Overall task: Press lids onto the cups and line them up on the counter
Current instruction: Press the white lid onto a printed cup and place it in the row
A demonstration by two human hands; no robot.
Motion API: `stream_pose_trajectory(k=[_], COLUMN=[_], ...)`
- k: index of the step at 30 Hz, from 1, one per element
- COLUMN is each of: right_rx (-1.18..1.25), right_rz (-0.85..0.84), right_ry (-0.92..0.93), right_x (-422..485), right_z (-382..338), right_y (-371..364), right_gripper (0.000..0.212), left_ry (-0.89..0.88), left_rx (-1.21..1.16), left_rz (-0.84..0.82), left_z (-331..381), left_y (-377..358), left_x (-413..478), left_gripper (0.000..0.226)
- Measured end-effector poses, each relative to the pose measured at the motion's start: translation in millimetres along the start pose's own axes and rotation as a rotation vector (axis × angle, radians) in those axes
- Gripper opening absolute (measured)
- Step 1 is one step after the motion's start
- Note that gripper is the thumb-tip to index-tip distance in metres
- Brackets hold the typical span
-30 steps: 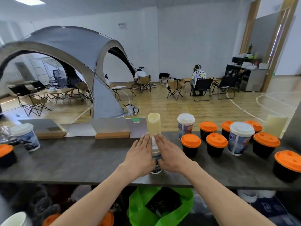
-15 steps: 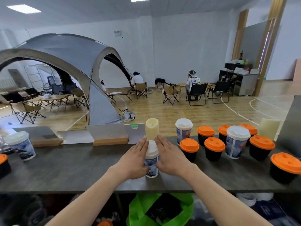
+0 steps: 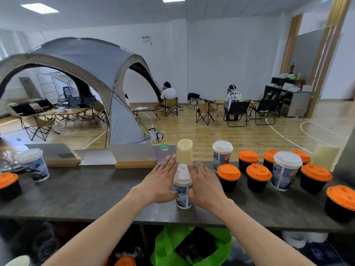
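Observation:
A printed paper cup (image 3: 182, 192) with a white lid (image 3: 182, 170) stands upright at the middle of the dark counter (image 3: 86, 191). My left hand (image 3: 161, 181) lies against its left side and my right hand (image 3: 205, 183) against its right side, fingers straight and pointing away from me. To the right stand two more white-lidded printed cups (image 3: 222, 154) (image 3: 286, 169) among several black cups with orange lids (image 3: 228, 176). Another white-lidded cup (image 3: 33, 164) and an orange-lidded black cup (image 3: 8, 186) stand at the far left.
A cream cylinder (image 3: 185, 151) stands just behind the held cup, and a second one (image 3: 324, 156) at the far right. Flat boards on wooden bases (image 3: 132, 154) line the counter's back edge. A green bag (image 3: 192, 244) sits under the counter.
My hands covered the top of the cup a second ago; now they lie lower along its sides and the white lid shows between them. The view has tilted up.

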State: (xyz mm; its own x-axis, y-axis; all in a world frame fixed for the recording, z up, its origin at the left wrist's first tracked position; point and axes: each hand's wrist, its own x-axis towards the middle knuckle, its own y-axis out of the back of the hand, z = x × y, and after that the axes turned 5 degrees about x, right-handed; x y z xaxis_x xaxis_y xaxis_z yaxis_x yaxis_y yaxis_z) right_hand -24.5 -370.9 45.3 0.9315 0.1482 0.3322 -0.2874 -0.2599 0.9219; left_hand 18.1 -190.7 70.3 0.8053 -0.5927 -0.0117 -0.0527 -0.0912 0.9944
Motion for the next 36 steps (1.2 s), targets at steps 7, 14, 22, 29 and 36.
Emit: stream_pose_trajectory(k=[7, 14, 22, 29, 36], right_rx=[0.100, 0.073, 0.085, 0.243, 0.124], right_rz=[-0.229, -0.186, -0.192, -0.285, -0.178], right_ry=[0.057, -0.030, 0.017, 0.031, -0.012], right_x=[13, 9, 23, 23, 19], right_z=[7, -11, 4, 13, 0], right_y=[-3, -20, 20, -2, -16], right_gripper=[0.100, 0.114, 0.104, 0.103, 0.103], left_ry=[0.051, 0.039, -0.044, -0.025, -0.074], left_rx=[-0.082, 0.006, -0.073, -0.081, -0.104], left_rz=[-0.035, -0.023, 0.032, -0.001, 0.021], left_z=[16, 8, -9, 11, -6], left_y=[-5, -11, 2, -21, -23], left_x=[-4, 2, -4, -5, 0], left_gripper=[0.095, 0.095, 0.096, 0.099, 0.103])
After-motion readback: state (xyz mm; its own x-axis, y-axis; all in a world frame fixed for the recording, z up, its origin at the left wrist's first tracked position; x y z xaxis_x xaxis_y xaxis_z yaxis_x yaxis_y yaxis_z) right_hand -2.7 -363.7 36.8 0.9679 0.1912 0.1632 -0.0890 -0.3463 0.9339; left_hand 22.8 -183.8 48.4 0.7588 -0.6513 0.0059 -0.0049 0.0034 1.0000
